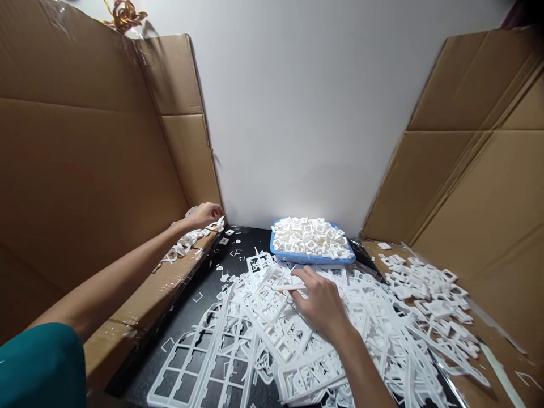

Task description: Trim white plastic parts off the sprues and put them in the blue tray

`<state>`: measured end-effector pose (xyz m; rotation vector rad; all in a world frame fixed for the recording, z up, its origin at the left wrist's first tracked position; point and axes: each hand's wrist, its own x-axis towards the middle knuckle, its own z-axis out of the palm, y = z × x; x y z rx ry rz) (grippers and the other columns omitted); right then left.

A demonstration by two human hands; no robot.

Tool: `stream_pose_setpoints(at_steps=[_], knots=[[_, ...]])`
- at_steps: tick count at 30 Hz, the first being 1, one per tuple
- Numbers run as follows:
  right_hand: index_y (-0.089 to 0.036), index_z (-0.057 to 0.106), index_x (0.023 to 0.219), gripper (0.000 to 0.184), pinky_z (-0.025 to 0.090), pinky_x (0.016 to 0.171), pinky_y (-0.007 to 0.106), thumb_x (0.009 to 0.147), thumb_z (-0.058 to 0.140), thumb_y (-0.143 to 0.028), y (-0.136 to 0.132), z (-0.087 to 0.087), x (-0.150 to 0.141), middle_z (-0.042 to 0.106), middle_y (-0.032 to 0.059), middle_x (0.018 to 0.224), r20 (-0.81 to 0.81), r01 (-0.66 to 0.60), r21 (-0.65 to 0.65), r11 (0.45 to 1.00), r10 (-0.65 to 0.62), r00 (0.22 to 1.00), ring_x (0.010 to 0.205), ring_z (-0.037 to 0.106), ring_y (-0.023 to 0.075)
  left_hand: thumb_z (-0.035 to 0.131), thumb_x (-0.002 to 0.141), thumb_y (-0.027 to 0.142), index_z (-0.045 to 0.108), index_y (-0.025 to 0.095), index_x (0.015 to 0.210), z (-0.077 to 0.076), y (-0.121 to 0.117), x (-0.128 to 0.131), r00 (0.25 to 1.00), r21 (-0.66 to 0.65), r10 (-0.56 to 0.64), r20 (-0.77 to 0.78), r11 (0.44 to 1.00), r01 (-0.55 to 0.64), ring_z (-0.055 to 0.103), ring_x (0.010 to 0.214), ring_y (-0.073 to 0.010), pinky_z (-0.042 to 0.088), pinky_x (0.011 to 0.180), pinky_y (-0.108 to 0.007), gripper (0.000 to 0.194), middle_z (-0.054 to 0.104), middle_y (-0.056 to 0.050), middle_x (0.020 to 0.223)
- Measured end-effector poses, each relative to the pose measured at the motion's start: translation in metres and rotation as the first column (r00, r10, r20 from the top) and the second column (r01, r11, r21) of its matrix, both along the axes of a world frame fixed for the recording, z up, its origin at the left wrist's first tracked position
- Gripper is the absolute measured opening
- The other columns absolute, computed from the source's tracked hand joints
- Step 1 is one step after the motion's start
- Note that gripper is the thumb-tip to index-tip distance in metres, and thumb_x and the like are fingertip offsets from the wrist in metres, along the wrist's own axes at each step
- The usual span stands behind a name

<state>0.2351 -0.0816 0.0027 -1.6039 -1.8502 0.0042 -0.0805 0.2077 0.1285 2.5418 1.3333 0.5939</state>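
My right hand (319, 301) rests on a big heap of white plastic frames (297, 340) spread over the black table, fingers closed round a thin white stick-like piece (287, 287). My left hand (205, 215) reaches far left to a small pile of white plastic pieces (187, 242) on the cardboard flap, with its fingers curled at the pieces by the cardboard wall. What they grip, if anything, is hidden. Behind the heap stands a blue tray (312, 258) filled with small white square parts.
Tall cardboard walls (85, 158) stand at left and right, with a white wall behind. More white frame pieces (425, 283) lie on the right cardboard flap. Small bits are scattered on the black tabletop (199, 294).
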Motion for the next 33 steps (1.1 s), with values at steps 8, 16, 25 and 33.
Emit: stream_pose_setpoints(at_steps=[8,16,25,33], knots=[[-0.021,0.072,0.109,0.030,0.048,0.072,0.030,0.108,0.043,-0.025,0.003,-0.001,0.003,0.067,0.0055,0.098,-0.057,-0.049,0.172,0.984,0.060,0.997,0.087,0.066,0.0213,0.077,0.073,0.026,0.075,0.019,0.093,-0.059,-0.013,0.004,0.975,-0.109,-0.112,-0.194,0.990,0.092,0.070,0.095,-0.0251,0.053,0.089,-0.033,0.021,0.079,-0.009,0.101],[-0.020,0.075,0.105,0.043,0.055,0.082,0.035,0.114,0.034,-0.029,0.002,-0.002,0.006,0.076,0.0078,0.098,-0.222,0.058,0.392,0.918,0.033,0.975,0.093,0.072,0.0231,0.060,0.098,0.036,0.065,0.018,0.119,-0.065,-0.051,0.014,0.990,-0.059,-0.140,-0.006,0.988,0.139,0.067,0.097,-0.0279,0.051,0.091,-0.037,0.028,0.073,-0.011,0.105],[-0.023,0.076,0.103,0.013,0.063,0.068,0.031,0.106,0.063,-0.023,0.003,0.001,-0.007,0.079,0.0054,0.092,-0.331,0.062,0.480,0.875,0.115,0.937,0.075,0.076,0.0197,0.077,0.096,0.045,0.069,0.018,0.126,-0.106,-0.161,0.096,0.705,-0.309,-0.222,0.674,0.782,0.542,0.063,0.084,-0.0169,0.051,0.074,-0.029,0.041,0.069,-0.006,0.104],[-0.023,0.075,0.104,0.014,0.064,0.074,0.032,0.100,0.071,-0.011,-0.004,0.006,-0.025,0.081,0.0050,0.090,-0.199,-0.112,0.480,0.870,0.232,0.952,0.080,0.079,0.0204,0.082,0.093,0.037,0.073,0.017,0.123,-0.132,-0.185,0.101,0.645,-0.467,-0.045,0.763,0.652,0.597,0.067,0.084,-0.0175,0.052,0.078,-0.031,0.037,0.072,-0.005,0.096]])
